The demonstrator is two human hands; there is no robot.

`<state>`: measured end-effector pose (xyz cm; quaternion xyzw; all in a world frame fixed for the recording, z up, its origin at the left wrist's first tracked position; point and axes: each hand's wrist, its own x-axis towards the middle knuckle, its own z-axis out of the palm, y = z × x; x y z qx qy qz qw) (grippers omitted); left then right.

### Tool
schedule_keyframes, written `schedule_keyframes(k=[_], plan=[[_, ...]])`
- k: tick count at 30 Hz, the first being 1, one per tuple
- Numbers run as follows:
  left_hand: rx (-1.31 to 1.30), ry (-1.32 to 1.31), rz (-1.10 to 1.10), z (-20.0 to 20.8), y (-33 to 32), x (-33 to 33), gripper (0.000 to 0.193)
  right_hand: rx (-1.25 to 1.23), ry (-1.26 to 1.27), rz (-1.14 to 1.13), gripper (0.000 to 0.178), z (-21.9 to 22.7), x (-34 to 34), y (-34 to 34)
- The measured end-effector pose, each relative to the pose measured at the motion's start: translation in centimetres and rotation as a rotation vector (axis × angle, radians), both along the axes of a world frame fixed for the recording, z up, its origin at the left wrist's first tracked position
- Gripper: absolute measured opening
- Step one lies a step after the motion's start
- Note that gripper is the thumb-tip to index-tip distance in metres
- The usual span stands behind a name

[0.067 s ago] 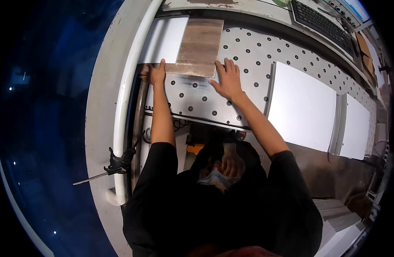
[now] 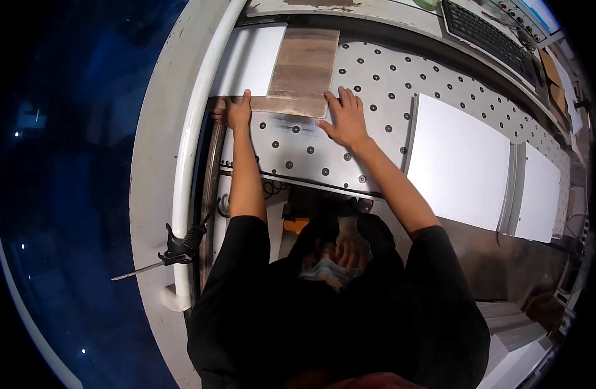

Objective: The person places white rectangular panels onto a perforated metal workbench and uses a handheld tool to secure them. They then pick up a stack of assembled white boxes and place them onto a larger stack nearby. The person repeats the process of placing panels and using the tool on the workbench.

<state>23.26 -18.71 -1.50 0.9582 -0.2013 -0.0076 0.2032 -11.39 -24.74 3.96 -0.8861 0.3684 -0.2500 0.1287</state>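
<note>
A brown, worn L-shaped board [image 2: 303, 65] lies at the far left of the dotted metal table. White paper [image 2: 249, 58] fits into its inner corner, against the board's right part and near strip. My left hand [image 2: 237, 114] rests at the left end of the near strip, thumb stretched out away from the fingers, which reach over the left side. At the board's near right corner is my right hand [image 2: 347, 122], fingers spread and fingertips touching the board's edge. Neither palm shows.
The metal table [image 2: 298, 152] is studded with black dots. Two white paper stacks [image 2: 460, 162] lie on its right, a grey bar between them. A white pipe [image 2: 195, 129] with a black clamp-like tool [image 2: 181, 246] runs along the left. A keyboard [image 2: 486, 42] sits on the far ledge.
</note>
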Motion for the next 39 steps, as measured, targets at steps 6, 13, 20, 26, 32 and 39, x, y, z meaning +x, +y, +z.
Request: schedule_keyframes(k=[6,13,20,26,32,39], plan=[[-0.166,-0.115,-0.062,-1.4,1.1,-0.1,0.110,-0.048,0.042,0.104,0.068,-0.8,0.1,-1.2],[-0.218,-0.120,-0.161,0.2,0.9,-1.3,0.103,-0.042,-0.057,0.122,0.060,-0.1,0.1,-1.4],[-0.244,-0.090,-0.218,1.0,0.5,-1.6,0.102,0.108,-0.116,0.162,0.062,-1.2,7.3,-0.8],[-0.227,-0.016,-0.220,0.9,1.7,-1.2,0.101,0.145,-0.040,0.287,0.072,-1.6,14.4,-1.7],[-0.227,0.021,-0.269,1.5,1.2,-1.8,0.103,0.086,-0.032,0.357,0.070,-2.1,14.9,-2.6],[-0.198,0.007,-0.225,1.4,1.4,-1.8,0.101,0.073,0.015,0.383,0.069,-2.2,15.0,-2.6]])
